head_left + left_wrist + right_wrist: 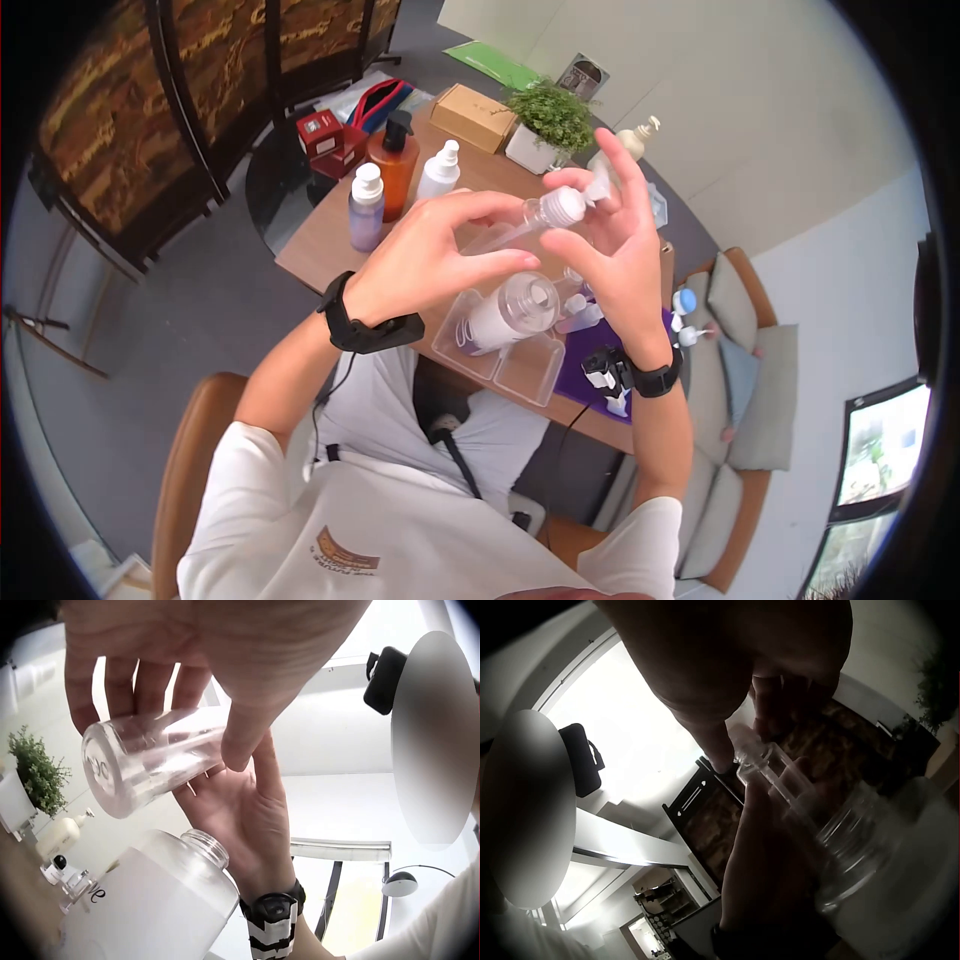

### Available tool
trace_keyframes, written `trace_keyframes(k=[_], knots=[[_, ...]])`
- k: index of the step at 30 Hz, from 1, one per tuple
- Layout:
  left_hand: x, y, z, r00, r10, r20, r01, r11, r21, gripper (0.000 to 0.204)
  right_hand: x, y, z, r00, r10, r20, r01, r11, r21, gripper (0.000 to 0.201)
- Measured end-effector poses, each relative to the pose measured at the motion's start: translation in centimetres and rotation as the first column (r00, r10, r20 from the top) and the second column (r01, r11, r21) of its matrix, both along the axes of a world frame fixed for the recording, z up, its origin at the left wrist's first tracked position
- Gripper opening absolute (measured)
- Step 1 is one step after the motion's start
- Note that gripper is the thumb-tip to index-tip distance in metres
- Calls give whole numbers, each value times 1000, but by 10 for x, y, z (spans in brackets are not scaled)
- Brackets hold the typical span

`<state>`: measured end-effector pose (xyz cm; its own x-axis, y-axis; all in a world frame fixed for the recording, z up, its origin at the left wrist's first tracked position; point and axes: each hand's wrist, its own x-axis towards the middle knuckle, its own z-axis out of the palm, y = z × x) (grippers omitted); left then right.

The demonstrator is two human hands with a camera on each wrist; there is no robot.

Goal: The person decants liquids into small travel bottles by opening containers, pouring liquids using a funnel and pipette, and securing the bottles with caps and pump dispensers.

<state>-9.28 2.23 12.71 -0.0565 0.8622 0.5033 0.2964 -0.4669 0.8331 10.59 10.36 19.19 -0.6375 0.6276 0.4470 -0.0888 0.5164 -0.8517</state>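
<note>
My left hand [415,250] grips a small clear plastic bottle [157,754], held almost level above the table. Its translucent white pump head [563,206] faces my right hand [625,245]. The thumb and a finger of that hand come round the pump head, while its index finger stretches upward. In the right wrist view the thumb tip lies right at the collar. Below both hands, a larger clear bottle [497,318] with a white label stands uncapped, its threaded neck [206,847] bare.
A clear tray [540,370] lies under the large bottle. Two white-topped bottles and an amber pump bottle [393,165] stand at the left. A carton [472,118] and a potted plant [553,115] are at the back. Small bottles sit by a purple mat [580,375].
</note>
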Motion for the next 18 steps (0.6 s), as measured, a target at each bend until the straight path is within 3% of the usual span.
trace_keyframes(k=[1,5,8,9,12,15,18], knots=[[-1,0,-3,1000,4,18,-4,1000,24,52,1,0,2,999,42,-12,-43,998,-48,106],[-5,-3,-6,999,-26,26,25,999,28,51,7,5,18,997,76,1,-76,997,-15,100],[-11,-10,-3,998,-25,-55,25,1000,0,50,17,14,39,966,58,250,-134,945,297,89],[-13,-12,-3,996,-17,-91,17,1000,-5,50,20,13,46,947,5,321,-138,909,394,68],[-14,-15,-6,995,-28,-98,34,998,58,50,17,8,65,847,-139,513,-287,692,662,48],[-14,-15,-8,993,-22,-112,32,995,95,51,7,3,65,849,-167,501,-292,642,709,35],[-16,-14,-9,988,-2,-153,17,995,98,51,2,-4,66,783,-258,566,-212,745,632,34]])
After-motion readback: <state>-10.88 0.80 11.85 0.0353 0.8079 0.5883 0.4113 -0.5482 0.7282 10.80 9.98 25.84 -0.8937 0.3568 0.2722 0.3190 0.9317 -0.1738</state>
